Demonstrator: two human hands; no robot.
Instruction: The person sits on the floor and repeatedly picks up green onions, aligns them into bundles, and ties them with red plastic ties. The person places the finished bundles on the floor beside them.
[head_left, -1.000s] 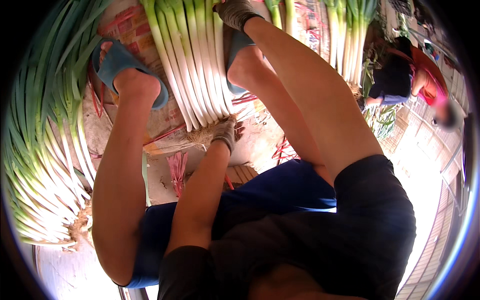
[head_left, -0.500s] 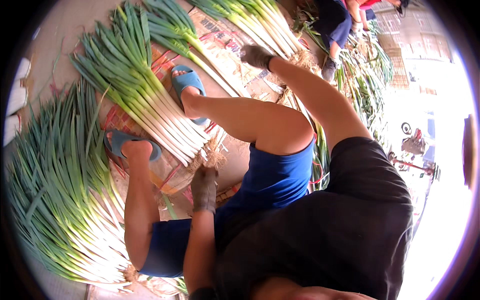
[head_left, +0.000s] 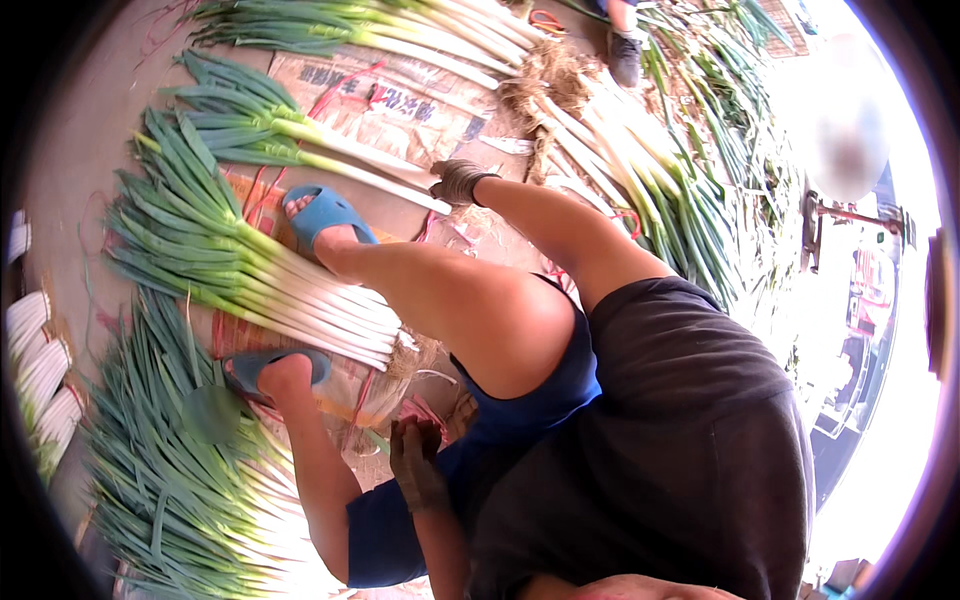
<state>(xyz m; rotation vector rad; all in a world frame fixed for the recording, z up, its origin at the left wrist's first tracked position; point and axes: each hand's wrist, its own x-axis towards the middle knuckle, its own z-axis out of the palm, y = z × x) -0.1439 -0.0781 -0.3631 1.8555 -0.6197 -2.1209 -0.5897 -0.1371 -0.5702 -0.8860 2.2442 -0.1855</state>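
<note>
The right hand, in a grey-brown glove, is near twelve o'clock over the floor, its fingers bent at the white ends of two loose leeks. It seems to touch the upper one, but I can't tell from here whether the grip is closed round it. Those two point their white ends between three and four o'clock and their green tops toward nine.

Toward seven, the left hand, gloved too, sits beside the blue shorts with its fingers loosely curled upward. That grip is half open, and I see only the glove in it; pink strips lie just beyond the fingertips, touching or not I can't say.

The leek bundle lies at half past nine between the blue sandals, its long axis running straight from ten to four, leaves at the ten end, roots at the four end, near the left hand. A heap of leeks spreads at eight. Another row lies at eleven, roots toward three, while the pile at two turns its roots the opposite way, up toward ten or eleven
</note>
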